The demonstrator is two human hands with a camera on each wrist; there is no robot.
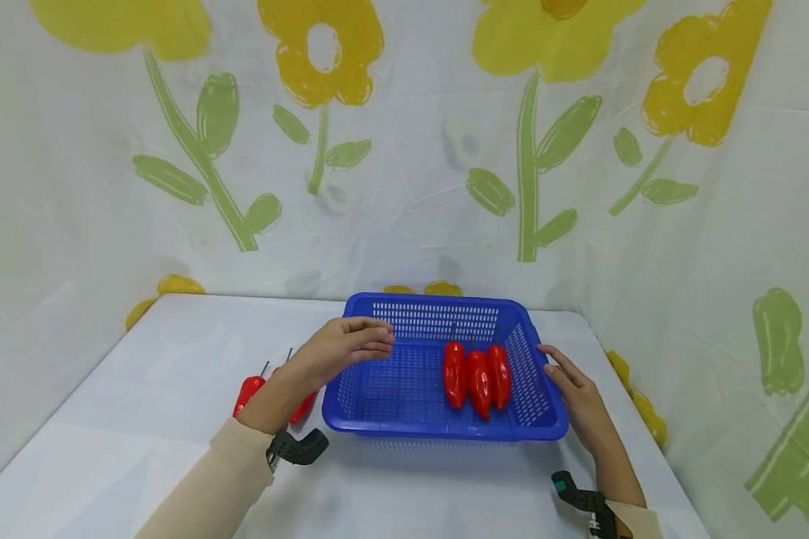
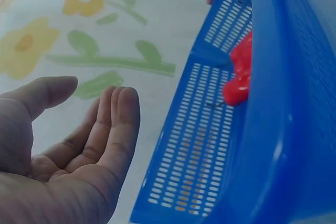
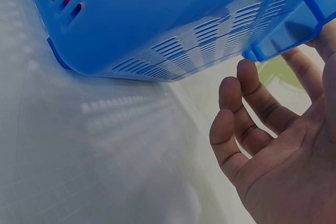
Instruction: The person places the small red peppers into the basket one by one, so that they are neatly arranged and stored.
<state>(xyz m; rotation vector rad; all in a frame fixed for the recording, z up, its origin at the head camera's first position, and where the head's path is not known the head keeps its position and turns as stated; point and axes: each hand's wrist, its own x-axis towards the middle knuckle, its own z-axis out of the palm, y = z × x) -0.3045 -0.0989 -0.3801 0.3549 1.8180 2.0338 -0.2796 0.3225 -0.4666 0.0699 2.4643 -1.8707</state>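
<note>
Holds left hand (image 1: 344, 349) empty, loosely bent, near basket (image 1: 438, 430); touches its right rim (image 1: 556, 400) with loosely spread right hand (image 1: 581, 397).

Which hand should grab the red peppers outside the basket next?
Probably the left hand. It holds nothing and is nearer the loose red peppers, while the right hand is at the opposite side of the blue basket.

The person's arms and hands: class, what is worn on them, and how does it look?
The left sleeve and right sleeve are plain beige. A black, bent device sits by each wrist: the left device and the right device, which bears a teal patch. The left hand and right hand wear no gloves.
</note>
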